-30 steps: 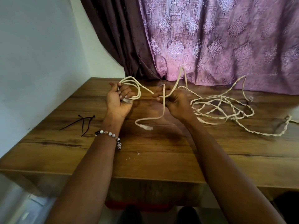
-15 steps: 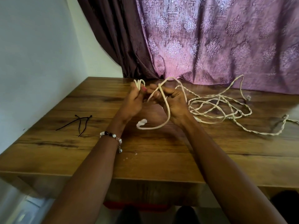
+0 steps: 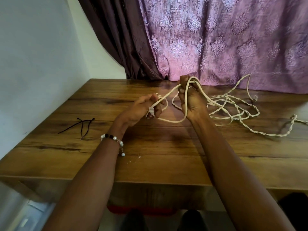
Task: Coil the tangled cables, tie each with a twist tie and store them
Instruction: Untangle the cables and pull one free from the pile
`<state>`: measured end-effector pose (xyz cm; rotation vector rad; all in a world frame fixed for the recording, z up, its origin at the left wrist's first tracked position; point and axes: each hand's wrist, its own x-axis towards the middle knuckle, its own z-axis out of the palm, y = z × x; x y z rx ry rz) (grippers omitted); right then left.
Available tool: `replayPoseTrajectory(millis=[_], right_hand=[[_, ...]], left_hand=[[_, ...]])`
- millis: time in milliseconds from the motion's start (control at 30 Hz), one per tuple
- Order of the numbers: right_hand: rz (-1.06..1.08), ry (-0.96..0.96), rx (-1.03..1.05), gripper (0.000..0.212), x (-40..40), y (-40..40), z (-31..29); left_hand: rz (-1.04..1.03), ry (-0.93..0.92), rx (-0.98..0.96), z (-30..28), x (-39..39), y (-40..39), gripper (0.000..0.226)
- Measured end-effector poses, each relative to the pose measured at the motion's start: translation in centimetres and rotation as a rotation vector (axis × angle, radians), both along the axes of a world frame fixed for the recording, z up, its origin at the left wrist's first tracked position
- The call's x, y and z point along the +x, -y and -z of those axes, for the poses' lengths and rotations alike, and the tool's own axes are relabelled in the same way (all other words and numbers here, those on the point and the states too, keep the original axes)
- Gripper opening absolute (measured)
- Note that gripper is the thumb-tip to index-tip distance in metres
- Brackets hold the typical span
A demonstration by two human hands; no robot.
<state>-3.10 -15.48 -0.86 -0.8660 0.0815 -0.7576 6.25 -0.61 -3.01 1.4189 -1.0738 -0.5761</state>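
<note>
A tangle of cream cables [image 3: 233, 110] lies on the wooden table [image 3: 150, 160], spread to the right. My left hand [image 3: 143, 109] grips a small coil of the cable with its white plug end at the fingers. My right hand [image 3: 190, 100] is raised a little higher and holds loops of the same cable, which drape over its fingers. A slack loop [image 3: 171, 121] hangs between the two hands. Black twist ties [image 3: 81, 125] lie on the table at the left, apart from both hands.
A purple patterned curtain [image 3: 216, 39] hangs behind the table's far edge. A white wall [image 3: 33, 55] borders the table on the left. A twisted cable strand [image 3: 275, 135] runs off to the right edge. Small white crumbs [image 3: 133, 160] lie near the front edge.
The hands were pressed together half a second ago and have moved apart. My right hand has risen with cable loops, and the left hand has dropped lower with the plug end.
</note>
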Motion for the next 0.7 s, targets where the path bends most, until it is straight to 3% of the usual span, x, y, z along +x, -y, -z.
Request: replayPoseTrajectory(millis=[67,167,267,433,600,700], right_hand=[[0.026,0.040,0.089,0.050,0.1,0.4,-0.1],[0.081,0.107,0.177,0.029,0.4,0.9,-0.1],[-0.001,0.153,0.241,0.013,0.3,0.5,0.0],[-0.175,0.222,0.184,0.025,0.1,0.1,0.0],[-0.499,0.368,0.312,0.043,-0.7,0.8,0.3],[-0.562,0.331,0.216,0.049,-0.9,0.8,0.5]], left_hand=[[0.033,-0.057,-0.036,-0.3,0.0,0.0,0.046],[0.017,-0.131,-0.101,-0.5,0.3,0.0,0.042],[-0.076,-0.307,-0.190,-0.9,0.9,-0.2,0.040],[-0.084,-0.593,-0.328,-1.2,1.8,-0.4,0.041],[0.017,-0.774,-0.449,-1.3,2.8,-1.1,0.043],[0.050,-0.859,-0.527,-1.3,3.3,-1.6,0.044]])
